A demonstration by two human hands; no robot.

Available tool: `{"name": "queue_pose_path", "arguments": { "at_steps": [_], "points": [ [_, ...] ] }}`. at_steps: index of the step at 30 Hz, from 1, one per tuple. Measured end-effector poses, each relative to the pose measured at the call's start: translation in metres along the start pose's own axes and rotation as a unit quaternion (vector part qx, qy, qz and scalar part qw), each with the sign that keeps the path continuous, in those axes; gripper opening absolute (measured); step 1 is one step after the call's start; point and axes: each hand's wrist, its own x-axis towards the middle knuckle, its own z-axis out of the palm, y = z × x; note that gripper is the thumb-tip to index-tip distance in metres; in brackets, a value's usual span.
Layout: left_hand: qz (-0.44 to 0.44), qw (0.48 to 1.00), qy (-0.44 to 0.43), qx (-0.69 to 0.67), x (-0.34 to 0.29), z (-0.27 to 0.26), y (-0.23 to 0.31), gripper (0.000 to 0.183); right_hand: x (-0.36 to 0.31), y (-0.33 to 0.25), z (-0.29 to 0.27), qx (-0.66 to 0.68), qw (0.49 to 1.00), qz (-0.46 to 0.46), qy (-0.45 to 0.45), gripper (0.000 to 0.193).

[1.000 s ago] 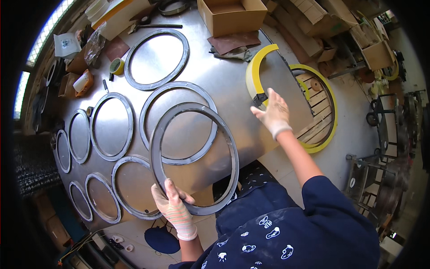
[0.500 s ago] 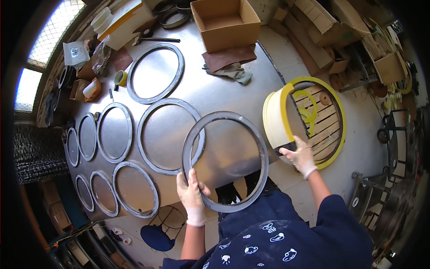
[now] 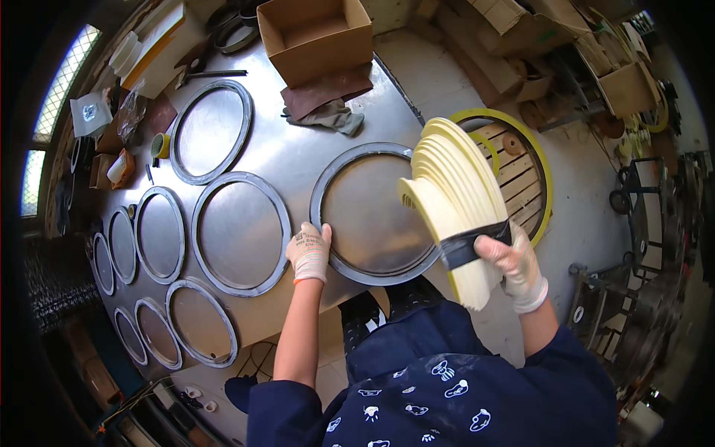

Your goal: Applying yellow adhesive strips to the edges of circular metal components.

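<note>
My left hand [image 3: 309,252], in a pale glove, is closed at the left rim of a dark grey ring [image 3: 359,277] lying on the metal table near its front edge. My thumb is on the rim; the fingers' undersides are hidden. My right hand [image 3: 515,270], also gloved, grips a thick bundle of cream-yellow curved strips [image 3: 458,179] at a black band [image 3: 462,249] wrapped round it. The bundle is raised over the table's right end and covers part of the ring's right side. More grey rings, among them a large ring [image 3: 199,246], lie flat to the left.
A cardboard box [image 3: 316,52] and a crumpled cloth [image 3: 335,118] stand at the table's back. To the right, a large yellow ring [image 3: 547,164] lies around a slatted wooden pallet [image 3: 521,175]. A yellow tape roll [image 3: 160,145] sits far left. Boxes crowd the far right.
The grey ring in my left hand has come down from the air onto the table. My right hand has lifted the strip bundle and swung it over towards the ring. The view has shifted right.
</note>
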Motion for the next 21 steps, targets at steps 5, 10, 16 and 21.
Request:
{"name": "queue_pose_path", "arguments": {
  "at_steps": [5, 10, 16, 21],
  "points": [
    [0.190, 0.879, 0.117, -0.422, -0.087, -0.125, 0.030, 0.030, -0.002, -0.011, 0.041, -0.173, 0.982, 0.042, -0.056, 0.058],
    [0.353, 0.856, 0.069, -0.372, -0.142, -0.171, 0.038, 0.030, 0.024, 0.005, 0.079, -0.235, 0.961, 0.023, -0.145, 0.065],
    [0.290, 0.865, 0.095, -0.398, -0.136, -0.139, 0.011, 0.028, 0.042, 0.039, 0.091, -0.213, 0.940, 0.090, -0.250, 0.072],
    [0.460, 0.852, 0.192, -0.163, -0.125, -0.145, -0.001, 0.039, 0.057, 0.036, 0.097, -0.336, 0.887, 0.054, -0.313, 0.076]
  ]
}}
